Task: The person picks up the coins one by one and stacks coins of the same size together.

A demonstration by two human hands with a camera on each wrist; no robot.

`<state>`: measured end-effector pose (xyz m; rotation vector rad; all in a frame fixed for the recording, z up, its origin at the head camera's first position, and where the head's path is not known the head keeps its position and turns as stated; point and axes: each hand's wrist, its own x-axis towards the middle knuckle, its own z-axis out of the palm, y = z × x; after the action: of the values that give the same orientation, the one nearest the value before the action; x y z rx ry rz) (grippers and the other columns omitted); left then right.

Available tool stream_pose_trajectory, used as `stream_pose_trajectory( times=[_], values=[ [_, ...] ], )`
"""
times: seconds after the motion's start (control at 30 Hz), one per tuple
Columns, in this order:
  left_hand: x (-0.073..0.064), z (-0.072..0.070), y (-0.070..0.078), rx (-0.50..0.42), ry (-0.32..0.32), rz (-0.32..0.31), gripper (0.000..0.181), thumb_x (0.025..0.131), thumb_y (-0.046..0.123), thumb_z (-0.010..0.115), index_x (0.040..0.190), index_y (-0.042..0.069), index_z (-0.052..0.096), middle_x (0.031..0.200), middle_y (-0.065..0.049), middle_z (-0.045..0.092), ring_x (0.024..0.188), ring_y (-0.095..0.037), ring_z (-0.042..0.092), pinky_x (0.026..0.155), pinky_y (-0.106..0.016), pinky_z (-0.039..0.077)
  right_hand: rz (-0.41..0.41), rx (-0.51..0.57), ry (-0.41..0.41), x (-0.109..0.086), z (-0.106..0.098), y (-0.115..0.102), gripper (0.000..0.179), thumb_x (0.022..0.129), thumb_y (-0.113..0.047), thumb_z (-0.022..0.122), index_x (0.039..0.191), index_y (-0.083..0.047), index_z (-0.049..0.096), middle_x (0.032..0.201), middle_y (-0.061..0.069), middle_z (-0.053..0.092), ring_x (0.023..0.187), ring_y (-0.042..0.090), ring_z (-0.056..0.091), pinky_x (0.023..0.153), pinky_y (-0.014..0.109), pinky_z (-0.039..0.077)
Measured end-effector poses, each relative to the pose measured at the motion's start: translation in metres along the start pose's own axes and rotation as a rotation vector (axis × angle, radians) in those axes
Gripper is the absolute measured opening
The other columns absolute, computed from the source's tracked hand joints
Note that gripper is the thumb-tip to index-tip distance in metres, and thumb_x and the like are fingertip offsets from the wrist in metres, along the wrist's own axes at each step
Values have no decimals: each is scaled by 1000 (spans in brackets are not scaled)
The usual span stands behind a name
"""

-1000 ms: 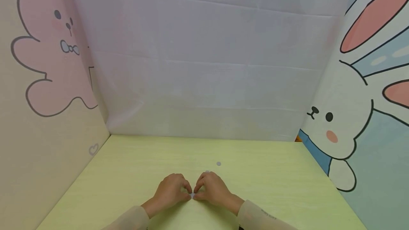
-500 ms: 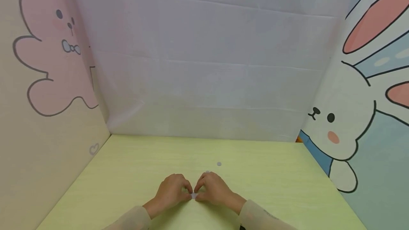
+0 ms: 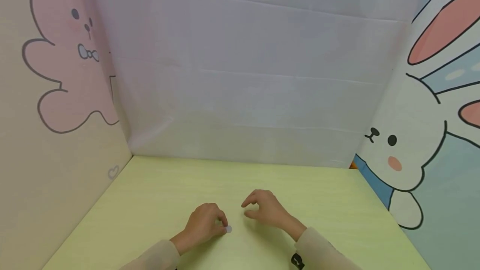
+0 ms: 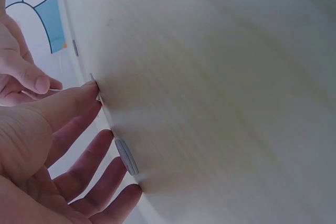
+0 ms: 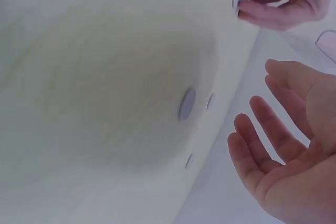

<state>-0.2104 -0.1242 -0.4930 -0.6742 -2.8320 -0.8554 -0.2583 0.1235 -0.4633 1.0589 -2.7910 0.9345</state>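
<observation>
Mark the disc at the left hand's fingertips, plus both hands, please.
Disc (image 3: 229, 229): head view, on its visible face.
Left hand (image 3: 204, 222): head view, on the back of the hand.
Right hand (image 3: 268, 209): head view, on the back of the hand.

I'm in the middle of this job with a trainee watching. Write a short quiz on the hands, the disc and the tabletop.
1. Which hand pinches the grey disc?
A) The right hand
B) The left hand
C) Neither

2. True or false: the right hand is touching the grey disc.

3. Fill in: the head view shows a pale yellow-____ tabletop.

Key: 1. B. 2. False; there is a gap between them. 3. green.
</observation>
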Motion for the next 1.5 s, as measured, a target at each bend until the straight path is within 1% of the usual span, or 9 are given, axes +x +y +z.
stream_pose_trajectory(
  times=[0.03,0.13,0.27,0.4,0.63,1.0,1.17,1.33,1.5],
  values=[
    [0,0,0,0,-3,-1,13,78,23,96,79,25,83,83,12,66,79,-8,55,68,-29,49,7,7,10,-1,-2,3,14,93,-10,81,107,-8,83,109,2,77,102,28,70,85,38,57],
    [0,0,1,-3,-9,-4,13,78,24,96,79,24,83,82,13,66,78,-7,54,68,-28,47,33,10,49,-3,-7,10,14,95,-11,80,108,-8,82,110,4,76,101,30,70,85,40,58],
    [0,1,1,12,-4,-4,13,77,24,96,79,25,83,83,13,67,79,-8,56,70,-30,50,60,4,80,-6,-9,19,19,96,-12,78,113,-6,80,113,8,76,100,32,70,85,45,59],
    [-1,2,2,15,5,3,14,77,22,97,79,25,83,83,12,68,80,-9,57,70,-31,51,81,-4,89,-8,-9,28,25,97,-13,77,120,-5,77,116,10,75,99,31,71,84,44,59],
    [-2,2,2,-5,2,-3,14,77,21,96,79,24,83,85,11,68,80,-8,56,71,-30,50,101,-6,90,-10,-9,39,29,98,-15,76,125,-4,75,117,12,74,97,31,71,81,42,60],
    [-1,1,2,8,4,-20,15,76,20,97,79,25,83,87,10,69,83,-12,59,73,-37,54,76,25,40,-24,-19,42,28,97,-16,76,121,-1,76,121,14,74,103,38,69,86,47,59],
    [-2,0,3,10,12,-13,15,76,20,97,79,24,83,87,10,69,84,-13,60,74,-37,55,110,47,-9,-30,-19,46,32,96,-20,79,123,-5,76,120,9,74,107,35,67,90,49,57],
    [-2,1,3,15,11,-15,16,76,20,97,79,25,83,86,11,69,83,-12,59,73,-36,54,88,37,-57,-38,-17,54,36,94,-27,83,123,-5,76,117,5,73,107,30,66,94,45,56],
    [-2,2,1,12,12,-20,16,76,21,97,78,26,83,85,11,68,82,-11,58,72,-34,53,85,10,-89,-43,-15,56,37,92,-29,85,123,-11,77,119,1,68,113,29,62,100,50,51]
  ],
)
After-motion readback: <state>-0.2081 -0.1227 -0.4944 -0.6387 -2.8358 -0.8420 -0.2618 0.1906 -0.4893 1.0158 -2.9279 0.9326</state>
